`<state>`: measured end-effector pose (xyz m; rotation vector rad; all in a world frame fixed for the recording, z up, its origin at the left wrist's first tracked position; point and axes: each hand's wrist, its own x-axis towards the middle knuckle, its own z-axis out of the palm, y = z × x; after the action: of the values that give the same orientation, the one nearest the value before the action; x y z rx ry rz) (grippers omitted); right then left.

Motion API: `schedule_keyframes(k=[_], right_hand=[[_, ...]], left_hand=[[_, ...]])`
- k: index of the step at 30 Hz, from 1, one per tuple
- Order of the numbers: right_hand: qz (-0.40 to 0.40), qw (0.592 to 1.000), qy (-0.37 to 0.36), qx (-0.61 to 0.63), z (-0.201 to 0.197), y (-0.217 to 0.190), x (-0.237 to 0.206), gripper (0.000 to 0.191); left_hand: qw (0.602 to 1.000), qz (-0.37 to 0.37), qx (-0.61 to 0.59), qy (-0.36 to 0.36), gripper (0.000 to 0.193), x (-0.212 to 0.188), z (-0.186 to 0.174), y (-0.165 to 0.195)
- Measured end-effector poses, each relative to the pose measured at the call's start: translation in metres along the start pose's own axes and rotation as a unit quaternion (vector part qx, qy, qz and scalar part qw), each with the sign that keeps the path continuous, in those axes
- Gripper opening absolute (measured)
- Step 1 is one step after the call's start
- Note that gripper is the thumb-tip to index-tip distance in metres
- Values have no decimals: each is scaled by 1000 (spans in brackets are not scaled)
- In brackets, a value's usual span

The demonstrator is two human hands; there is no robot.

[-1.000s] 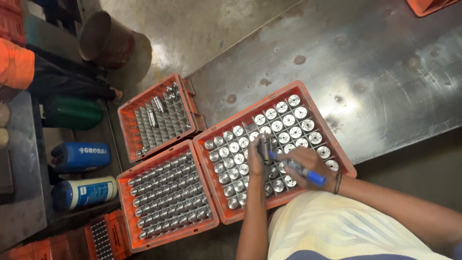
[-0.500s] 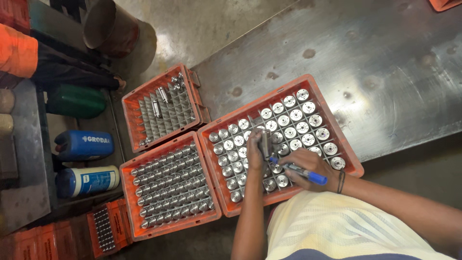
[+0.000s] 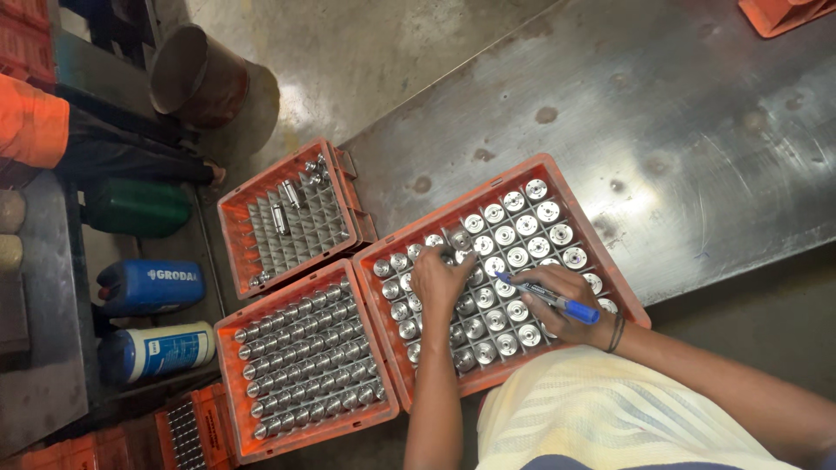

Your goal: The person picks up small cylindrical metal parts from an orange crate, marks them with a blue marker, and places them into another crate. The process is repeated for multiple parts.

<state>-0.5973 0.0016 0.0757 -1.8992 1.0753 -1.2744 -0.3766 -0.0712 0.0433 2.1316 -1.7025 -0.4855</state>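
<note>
Three orange crates in view. The near crate (image 3: 629, 296) sits on a steel table (image 3: 662, 122), its grid full of upright silver parts (image 3: 508, 228). The left hand (image 3: 440, 280) lies palm-down over the middle rows, fingers spread and curled onto the part tops; whether it pinches one, I cannot tell. The right hand (image 3: 566, 300) is closed round a blue marker (image 3: 549, 298), tip pointing at the parts just beside the left fingers.

To the left, a second crate (image 3: 305, 418) packed with slimmer metal pins; behind it a third crate (image 3: 233, 218), mostly bare dividers with a few loose pieces at its far corner. Further left, on the floor: a blue jug (image 3: 148, 285), a blue-and-white bottle (image 3: 152, 350), a green can (image 3: 135, 207) and a rusty bucket (image 3: 198, 80). Another person's orange sleeve (image 3: 30, 122) shows at the upper left edge.

Risks, as judged:
- The parts stand close and look alike, so the pen tip may land on the wrong one or skip a cell.
- The left palm covers several cells, so parts under it could be missed.
- The near crate's front edge seems to overhang the table toward the lap; downward pressure there could tip it.
- A nudged part might tilt in its cell.
</note>
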Motion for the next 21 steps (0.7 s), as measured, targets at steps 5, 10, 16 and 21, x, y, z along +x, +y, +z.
schedule_keyframes(k=[5, 10, 16, 21], right_hand=[[13, 1000, -1, 14, 0, 6, -2, 22], [5, 1000, 13, 20, -3, 12, -6, 21], [7, 1000, 19, 18, -6, 13, -8, 21], [-24, 1000, -10, 7, -5, 9, -4, 20]], left_hand=[[999, -20, -16, 38, 40, 4, -2, -2], [999, 24, 29, 31, 45, 2, 6, -1], [997, -5, 2, -72, 52, 9, -10, -10], [835, 39, -544, -69, 46, 6, -19, -23]])
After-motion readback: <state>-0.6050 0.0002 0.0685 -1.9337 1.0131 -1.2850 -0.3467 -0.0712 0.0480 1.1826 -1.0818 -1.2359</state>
